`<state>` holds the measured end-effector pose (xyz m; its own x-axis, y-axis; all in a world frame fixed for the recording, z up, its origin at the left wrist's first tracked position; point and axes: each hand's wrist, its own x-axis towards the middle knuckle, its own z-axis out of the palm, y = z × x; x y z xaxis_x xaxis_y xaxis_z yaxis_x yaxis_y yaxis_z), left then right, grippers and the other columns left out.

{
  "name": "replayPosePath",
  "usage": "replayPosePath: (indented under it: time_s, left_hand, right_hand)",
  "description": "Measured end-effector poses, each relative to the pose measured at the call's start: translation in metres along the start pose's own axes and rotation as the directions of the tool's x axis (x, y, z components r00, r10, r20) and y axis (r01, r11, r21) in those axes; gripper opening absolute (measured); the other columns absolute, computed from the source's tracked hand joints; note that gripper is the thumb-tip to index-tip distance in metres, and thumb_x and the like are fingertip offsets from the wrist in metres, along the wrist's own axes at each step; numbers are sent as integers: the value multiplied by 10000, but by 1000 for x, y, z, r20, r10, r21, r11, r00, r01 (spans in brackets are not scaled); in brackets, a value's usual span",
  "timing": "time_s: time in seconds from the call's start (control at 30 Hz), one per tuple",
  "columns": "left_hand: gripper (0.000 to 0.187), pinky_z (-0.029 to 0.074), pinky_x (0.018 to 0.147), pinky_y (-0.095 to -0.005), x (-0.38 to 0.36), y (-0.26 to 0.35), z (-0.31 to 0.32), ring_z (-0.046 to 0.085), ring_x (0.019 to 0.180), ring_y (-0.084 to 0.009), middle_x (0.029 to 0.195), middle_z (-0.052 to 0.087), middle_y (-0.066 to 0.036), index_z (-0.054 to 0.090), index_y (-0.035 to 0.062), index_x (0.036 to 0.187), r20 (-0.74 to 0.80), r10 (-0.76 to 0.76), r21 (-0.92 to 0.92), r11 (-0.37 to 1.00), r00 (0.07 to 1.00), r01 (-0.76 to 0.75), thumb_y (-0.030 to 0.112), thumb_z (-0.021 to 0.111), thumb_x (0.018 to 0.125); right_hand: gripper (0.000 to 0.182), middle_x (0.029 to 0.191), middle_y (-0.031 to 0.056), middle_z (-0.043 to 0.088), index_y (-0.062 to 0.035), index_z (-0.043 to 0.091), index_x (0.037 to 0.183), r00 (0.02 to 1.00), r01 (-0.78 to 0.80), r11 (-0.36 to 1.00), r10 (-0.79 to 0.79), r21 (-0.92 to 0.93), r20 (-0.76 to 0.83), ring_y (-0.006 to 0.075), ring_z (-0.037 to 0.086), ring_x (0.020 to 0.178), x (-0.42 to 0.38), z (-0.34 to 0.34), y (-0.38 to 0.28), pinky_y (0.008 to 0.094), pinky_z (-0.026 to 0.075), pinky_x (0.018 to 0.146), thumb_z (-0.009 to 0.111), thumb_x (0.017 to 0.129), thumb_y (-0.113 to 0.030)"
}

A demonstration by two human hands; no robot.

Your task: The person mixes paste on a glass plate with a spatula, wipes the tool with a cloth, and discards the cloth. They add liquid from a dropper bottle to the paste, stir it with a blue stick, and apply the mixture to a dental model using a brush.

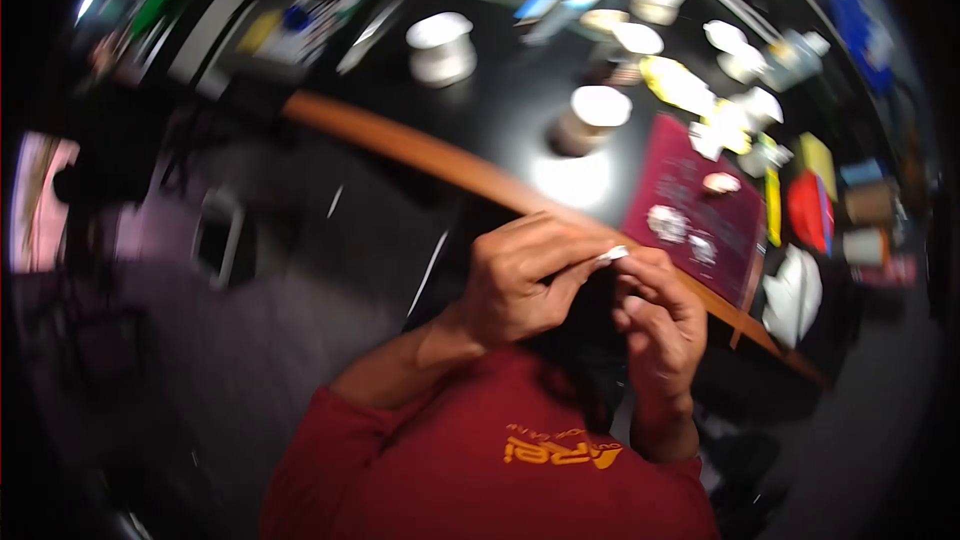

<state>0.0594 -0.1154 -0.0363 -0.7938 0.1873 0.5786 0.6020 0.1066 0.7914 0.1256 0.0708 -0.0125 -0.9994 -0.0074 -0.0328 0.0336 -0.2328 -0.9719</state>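
My left hand [525,275] is closed in a pinch on a small white piece [613,255], which may be paper or putty; blur hides its exact kind. Against the other end of that piece press the fingertips of my right hand [662,320], its fingers curled. Both hands meet in front of my chest, just off the table's wooden edge. Beyond them lies a dark red mat [690,202], bearing white crumpled lumps [667,224] and a small pinkish-white item [721,183].
White-lidded tubs [597,120] and another white tub [441,50] stand on the black table [500,130]. Yellow-and-white crumpled material [676,85] lies behind the mat. A red object [808,210] and a white bag-like thing [793,295] sit at the right. The wooden edge [420,148] runs diagonally.
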Motion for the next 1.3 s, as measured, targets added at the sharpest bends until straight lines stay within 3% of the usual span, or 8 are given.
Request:
replayPosePath:
  time_s: [0.2, 0.4, 0.5, 0.57, 0.7, 1.0, 1.13, 1.3]
  left_hand:
    - [77, 522, 656, -290, -62, -45, -118, 673, 761, -161, 900, 729, -84, 752, 12, 983, -562, -1, 403, 873, 827, 275, -9, 686, 950]
    - [99, 554, 664, -260, -156, -152, -302, 705, 720, -138, 894, 785, -91, 809, -12, 1009, -991, -29, 58, 797, 134, 601, 48, 787, 934]
    - [136, 619, 669, -355, -224, -205, -431, 743, 691, -240, 924, 800, -163, 817, -24, 976, -988, 152, 87, 659, -19, 747, 74, 827, 883]
    - [437, 542, 1083, -477, -309, -259, -573, 620, 1331, -317, 1479, 591, -263, 661, -50, 1348, -831, -438, -523, 825, -342, 214, 261, 619, 1043]
    - [583, 523, 1056, -442, -304, -242, -604, 653, 1234, -322, 1405, 616, -252, 520, -49, 1483, -582, -615, -792, 578, -532, 198, 304, 651, 1038]
    - [311, 503, 888, -274, -109, -144, -336, 667, 1018, -213, 1179, 707, -163, 703, -74, 1234, -955, 189, 279, 831, 228, 482, 153, 628, 1035]
    - [319, 482, 926, -279, -26, -122, -240, 625, 1056, -207, 1253, 677, -161, 663, -90, 1276, -537, 319, 460, 887, 781, -45, 95, 604, 1024]
    - [631, 411, 1118, -412, 81, -63, -119, 570, 1330, -262, 1465, 594, -185, 510, -31, 1507, -118, 17, 408, 912, 993, 32, 110, 737, 936]
  right_hand:
    - [167, 935, 102, 626, 64, 782, 1021, 965, 47, 973, 14, -226, 260, 104, 550, 714, 1, 29, 8, 224, 428, 617, 703, 876, 36]
    - [199, 879, 124, 669, 58, 791, 974, 928, -38, 935, 163, -351, 335, 156, 630, 743, 10, 50, 18, 257, 490, 659, 664, 836, 126]
    - [191, 886, 111, 689, 39, 796, 997, 923, -1, 924, 148, -383, 356, 147, 643, 745, 10, 46, 18, 266, 505, 656, 682, 861, 110]
    - [207, 890, 103, 696, 21, 798, 1022, 933, -14, 925, 148, -379, 327, 142, 651, 737, 4, 39, 19, 268, 510, 648, 684, 872, 106]
    - [187, 891, 103, 703, 8, 802, 1020, 933, 22, 889, 146, -457, 330, 170, 680, 759, -4, 26, 15, 287, 526, 661, 706, 878, 80]
    - [221, 813, 114, 709, 23, 810, 1000, 983, -7, 833, 107, -553, 149, 164, 655, 709, -23, -26, -59, 296, 479, 612, 722, 804, 69]
    - [248, 809, 57, 647, 23, 797, 1018, 984, 79, 690, -168, -719, -53, 88, 519, 647, -30, -52, -94, 251, 367, 581, 685, 812, 100]
    - [211, 817, 29, 643, 2, 799, 1049, 922, 122, 560, -369, -820, -115, 58, 496, 671, -47, -75, -108, 232, 355, 605, 725, 859, 52]
